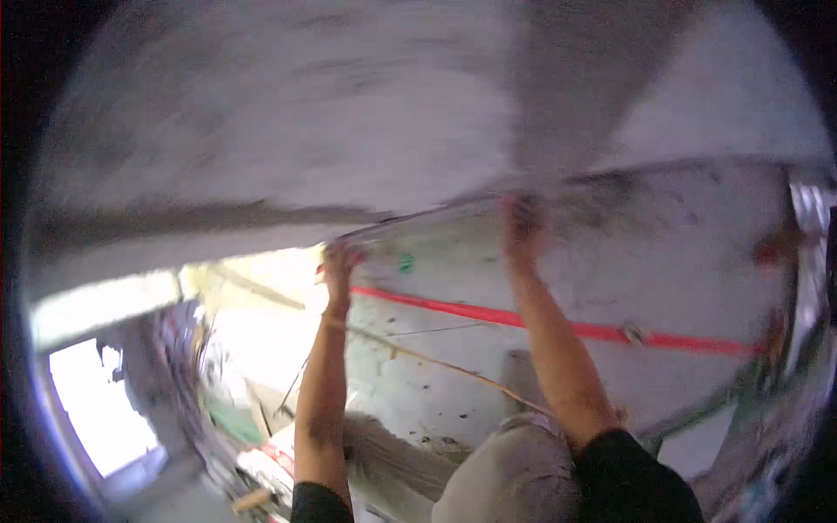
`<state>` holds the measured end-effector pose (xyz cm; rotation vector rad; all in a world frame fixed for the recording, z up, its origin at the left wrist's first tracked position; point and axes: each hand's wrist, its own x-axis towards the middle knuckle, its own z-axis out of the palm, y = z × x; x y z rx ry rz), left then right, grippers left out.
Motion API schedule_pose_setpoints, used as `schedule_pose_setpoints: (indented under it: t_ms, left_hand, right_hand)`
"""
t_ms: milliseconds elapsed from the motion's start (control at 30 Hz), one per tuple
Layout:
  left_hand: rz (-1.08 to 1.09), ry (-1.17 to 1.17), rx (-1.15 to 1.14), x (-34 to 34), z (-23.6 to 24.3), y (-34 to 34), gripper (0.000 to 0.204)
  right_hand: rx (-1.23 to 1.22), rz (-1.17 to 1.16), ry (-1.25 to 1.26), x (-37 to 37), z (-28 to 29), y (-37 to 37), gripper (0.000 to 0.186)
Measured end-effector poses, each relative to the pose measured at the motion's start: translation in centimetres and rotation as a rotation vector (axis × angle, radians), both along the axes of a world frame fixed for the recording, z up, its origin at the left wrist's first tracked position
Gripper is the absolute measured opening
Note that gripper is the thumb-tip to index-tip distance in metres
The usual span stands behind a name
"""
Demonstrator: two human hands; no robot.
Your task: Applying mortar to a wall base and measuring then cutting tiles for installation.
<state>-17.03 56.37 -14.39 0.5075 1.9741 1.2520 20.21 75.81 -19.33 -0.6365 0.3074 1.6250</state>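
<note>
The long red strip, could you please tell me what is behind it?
A pale grey wall shows above and below the long red strip; whatever it and the bare right forearm cover is hidden.

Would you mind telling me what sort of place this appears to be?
Probably a building interior under construction or renovation, though blur leaves some doubt. The grey wall looks bare and patchy, a red strip runs across it, and loose clutter lies at lower left.
</note>
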Motion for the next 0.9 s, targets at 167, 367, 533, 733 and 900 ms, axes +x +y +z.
schedule_pose_setpoints:
  t_ms: [167, 367, 533, 733, 900]
  left_hand:
    - [-0.013, -0.24, 0.05, -0.6, 5.5, -1.3, 0.068]
    - [-0.163, 0.051, -0.151, 0.6, 10.1, -15.7, 0.038]
    - [0.033, -0.134, -0.509, 8.8, 6.0, -32.3, 0.037]
    - [0.291, -0.462, -0.585, 20.3, 7.3, -41.6, 0.038]
    - [0.276, -0.571, -0.372, 21.9, 17.7, -37.5, 0.038]
  right_hand:
    - [0.426, 0.362, -0.974, 2.3, -0.3, -0.8, 0.043]
    - [0.717, 0.825, -2.129, 7.9, 3.0, -3.2, 0.039]
    - [1.21, 1.034, -1.716, 3.9, 4.2, -5.4, 0.029]
    - [1.791, 0.91, -1.541, -8.2, 6.1, -8.7, 0.045]
    - [1.884, 0.967, -1.662, -12.3, 5.7, -10.4, 0.048]
